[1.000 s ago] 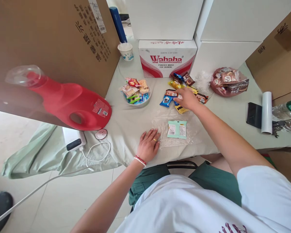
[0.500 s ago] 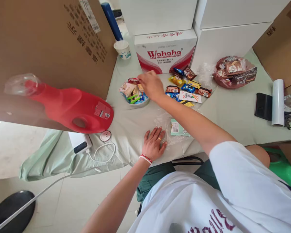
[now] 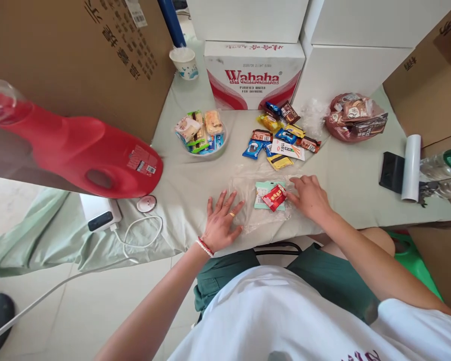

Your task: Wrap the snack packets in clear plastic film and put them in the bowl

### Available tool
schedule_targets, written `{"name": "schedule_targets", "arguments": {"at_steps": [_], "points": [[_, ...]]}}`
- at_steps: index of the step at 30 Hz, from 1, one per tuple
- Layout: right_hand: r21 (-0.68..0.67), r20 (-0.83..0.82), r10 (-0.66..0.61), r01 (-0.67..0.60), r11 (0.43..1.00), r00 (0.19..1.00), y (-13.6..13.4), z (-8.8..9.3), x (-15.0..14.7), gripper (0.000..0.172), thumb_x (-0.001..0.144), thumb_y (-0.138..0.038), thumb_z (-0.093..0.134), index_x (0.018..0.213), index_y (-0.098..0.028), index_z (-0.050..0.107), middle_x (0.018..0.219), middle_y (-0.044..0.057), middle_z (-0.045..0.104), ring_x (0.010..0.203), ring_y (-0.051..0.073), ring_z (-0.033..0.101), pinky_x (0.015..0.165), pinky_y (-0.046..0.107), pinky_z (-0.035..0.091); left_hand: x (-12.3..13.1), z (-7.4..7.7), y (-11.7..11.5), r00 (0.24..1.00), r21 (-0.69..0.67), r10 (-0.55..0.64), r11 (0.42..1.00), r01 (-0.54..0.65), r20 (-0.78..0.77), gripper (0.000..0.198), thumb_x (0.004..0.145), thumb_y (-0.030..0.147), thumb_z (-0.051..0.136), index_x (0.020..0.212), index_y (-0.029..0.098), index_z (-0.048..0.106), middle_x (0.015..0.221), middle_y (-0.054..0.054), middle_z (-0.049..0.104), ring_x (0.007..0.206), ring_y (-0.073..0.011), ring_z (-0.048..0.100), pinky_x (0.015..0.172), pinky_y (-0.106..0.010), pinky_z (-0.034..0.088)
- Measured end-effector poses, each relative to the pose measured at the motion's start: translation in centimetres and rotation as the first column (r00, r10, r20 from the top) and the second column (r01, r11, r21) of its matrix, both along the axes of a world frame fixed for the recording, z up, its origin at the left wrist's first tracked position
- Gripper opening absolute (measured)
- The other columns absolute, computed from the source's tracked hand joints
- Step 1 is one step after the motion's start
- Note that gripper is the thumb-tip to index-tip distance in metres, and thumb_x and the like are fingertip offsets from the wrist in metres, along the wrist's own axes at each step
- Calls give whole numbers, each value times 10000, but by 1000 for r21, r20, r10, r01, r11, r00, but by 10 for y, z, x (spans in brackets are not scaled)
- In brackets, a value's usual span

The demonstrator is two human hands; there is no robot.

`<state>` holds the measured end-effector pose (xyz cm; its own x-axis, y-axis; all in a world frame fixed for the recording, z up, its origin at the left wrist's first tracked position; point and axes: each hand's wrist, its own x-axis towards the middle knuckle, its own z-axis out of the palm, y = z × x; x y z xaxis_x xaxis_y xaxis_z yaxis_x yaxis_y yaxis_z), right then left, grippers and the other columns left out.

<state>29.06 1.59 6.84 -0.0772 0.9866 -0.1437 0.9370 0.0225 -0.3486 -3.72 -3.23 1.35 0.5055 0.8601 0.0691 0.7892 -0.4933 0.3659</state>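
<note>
My left hand point(image 3: 221, 220) lies flat with fingers spread on the cloth, at the left edge of a clear plastic bag point(image 3: 244, 218). A mint-green snack packet point(image 3: 261, 192) lies on the bag, and a red snack packet point(image 3: 274, 197) rests slantwise on top of it. My right hand point(image 3: 311, 198) is at the bag's right side, its thumb and index finger apart, the thumb at the red packet's right edge. Farther back on the left, a white bowl point(image 3: 222, 148) holds several wrapped snacks. Several more wrapped snacks point(image 3: 287, 149) lie in a loose pile ahead of my right hand.
A red jug point(image 3: 108, 155) lies tilted at the left, near a white power bank point(image 3: 97, 213) with a cable. Behind stand a Wahaha carton point(image 3: 253, 75) and a paper cup point(image 3: 184, 63). At the right are a reddish bowl point(image 3: 338, 131) of snacks and a white roll point(image 3: 411, 168).
My right hand has come back from the bowl toward me and to the right. A red packet from the bowl now lies on the mint-green one. My left hand stays flat on the cloth.
</note>
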Motion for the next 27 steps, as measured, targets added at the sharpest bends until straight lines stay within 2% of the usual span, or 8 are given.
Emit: {"name": "schedule_targets", "arguments": {"at_steps": [2, 5, 7, 10, 15, 19, 23, 27], "points": [[55, 31, 215, -216, 975, 976, 8, 7, -3, 408, 965, -309, 619, 1352, -196, 686, 1237, 169, 664, 1184, 349, 525, 908, 436, 524, 0, 5, 1, 999, 38, 8, 999, -9, 33, 508, 974, 396, 548, 1465, 284, 613, 1676, -74, 450, 1638, -358, 212, 1300, -689, 41], [9, -9, 575, -575, 818, 818, 22, 12, -11, 484, 897, -89, 604, 1353, -222, 700, 1448, 128, 598, 1191, 303, 532, 1004, 429, 480, 7, 13, 10, 995, 109, 79, 990, -86, 66, 363, 1045, 311, 445, 1255, 288, 739, 1493, -39, 659, 1588, -302, 355, 1319, -643, 67], [-34, 12, 666, -666, 745, 745, 26, 11, -16, 544, 889, -48, 586, 1399, -217, 676, 1511, 127, 570, 1189, 299, 535, 994, 424, 460, 15, 16, 18, 996, 132, 83, 987, -89, 45, 362, 1044, 295, 457, 1284, 284, 728, 1487, -51, 663, 1565, -306, 399, 1318, -654, 56], [-70, 48, 660, -656, 751, 750, 23, 7, -13, 516, 920, -132, 621, 1433, -185, 643, 1320, 157, 674, 1128, 312, 542, 947, 417, 445, 21, 14, 25, 999, 74, 29, 997, -26, -38, 457, 1026, 317, 496, 1469, 293, 604, 1575, -81, 576, 1552, -341, 413, 1280, -741, -28], [-74, -46, 463, -465, 882, 885, 11, 4, 7, 459, 961, -253, 603, 1400, -121, 617, 1083, 149, 686, 1041, 309, 544, 941, 407, 434, 14, 2, 14, 989, -25, 117, 992, -120, -89, 539, 1039, 393, 468, 1562, 265, 499, 1618, -117, 520, 1538, -369, 421, 1231, -818, 7], [-117, -146, 454, -471, 874, 879, 19, 11, 1, 462, 988, -313, 574, 1412, -131, 595, 1080, 132, 680, 1018, 295, 553, 984, 413, 418, 15, -1, 3, 979, 0, 199, 980, -199, -42, 494, 1064, 404, 421, 1512, 257, 570, 1571, -130, 574, 1487, -358, 468, 1244, -753, 130], [-245, 30, 528, -506, 827, 849, 30, 17, -25, 425, 971, -234, 550, 1372, -122, 631, 1172, 181, 659, 1087, 339, 537, 923, 408, 426, 25, 9, 6, 952, 65, 305, 951, -302, -32, 438, 1071, 407, 407, 1286, 262, 760, 1326, -147, 701, 1290, -343, 571, 1171, -619, 323], [-178, 50, 498, -483, 857, 866, 36, 12, -37, 513, 956, -178, 533, 1465, -117, 560, 1269, 188, 642, 1142, 333, 542, 946, 398, 429, 33, 22, 21, 944, 36, 301, 954, -299, -135, 421, 1051, 417, 447, 1300, 270, 753, 1095, -144, 704, 1121, -339, 586, 1013, -553, 398]]}}
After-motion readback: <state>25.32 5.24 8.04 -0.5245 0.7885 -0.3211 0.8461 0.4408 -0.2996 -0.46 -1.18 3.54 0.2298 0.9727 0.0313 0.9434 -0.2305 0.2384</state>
